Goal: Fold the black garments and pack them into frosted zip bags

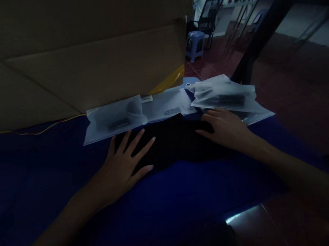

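Observation:
A black piece of cloth, perhaps a folded garment, lies across the blue-covered table. It is too dark to make out its exact kind. My left hand rests palm down on its left end, with the fingers spread wide. At the right end, my right hand has curled fingers, and a fold of the cloth sits between the thumb and fingers. Just beyond my left fingertips is a frosted plastic bag with something dark inside. Another frosted bag lies right behind my right hand.
A large cardboard box stands along the far side, with yellow tape on its lower corner. A thin yellow cable runs by its base. Farther back are a blue plastic stool, an office chair and a dark slanted post.

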Motion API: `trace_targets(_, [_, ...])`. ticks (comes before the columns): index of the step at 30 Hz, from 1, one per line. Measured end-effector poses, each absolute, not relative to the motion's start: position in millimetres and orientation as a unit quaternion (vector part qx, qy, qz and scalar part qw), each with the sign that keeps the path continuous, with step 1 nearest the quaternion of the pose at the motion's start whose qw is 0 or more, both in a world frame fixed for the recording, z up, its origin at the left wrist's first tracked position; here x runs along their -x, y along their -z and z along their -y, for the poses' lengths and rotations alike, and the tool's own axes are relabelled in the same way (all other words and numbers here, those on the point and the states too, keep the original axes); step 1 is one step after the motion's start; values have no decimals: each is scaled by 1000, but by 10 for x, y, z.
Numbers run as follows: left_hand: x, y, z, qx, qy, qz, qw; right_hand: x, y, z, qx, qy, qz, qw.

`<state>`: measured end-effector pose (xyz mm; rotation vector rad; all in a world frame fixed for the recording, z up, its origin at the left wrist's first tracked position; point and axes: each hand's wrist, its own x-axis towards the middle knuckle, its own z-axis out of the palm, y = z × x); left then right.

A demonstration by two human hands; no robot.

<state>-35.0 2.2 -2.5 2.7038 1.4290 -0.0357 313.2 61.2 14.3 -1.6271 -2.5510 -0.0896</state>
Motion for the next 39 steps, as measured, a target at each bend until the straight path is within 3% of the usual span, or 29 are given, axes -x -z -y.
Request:
trace_targets(7, [365, 66, -34, -895, 2, -444, 29, -3129, -218, -606, 588, -141, 782, 149])
trace_targets(14, [266, 19, -10, -921, -1, -388, 30, -3173, -422, -608, 522, -603, 554, 239])
trace_targets(17, [206, 3, 21, -924, -10, -381, 36, -3133, -449, -574, 445, -710, 470, 278])
trace_targets(23, [55, -45, 133, -915, -32, -391, 94, -3001, -387, -446, 377, -753, 434, 320])
trace_targets(32, [-4, -158, 243, -846, -165, -396, 317, -2770, -187, -203, 264, -795, 409, 361])
trace_targets(36, [19, -151, 249, -788, -235, -434, 369, -2736, -135, -173, 216, -778, 493, 324])
trace_targets(39, [19, -119, 219, -776, -256, -471, 333, -2742, -170, -156, 201, -702, 631, 264])
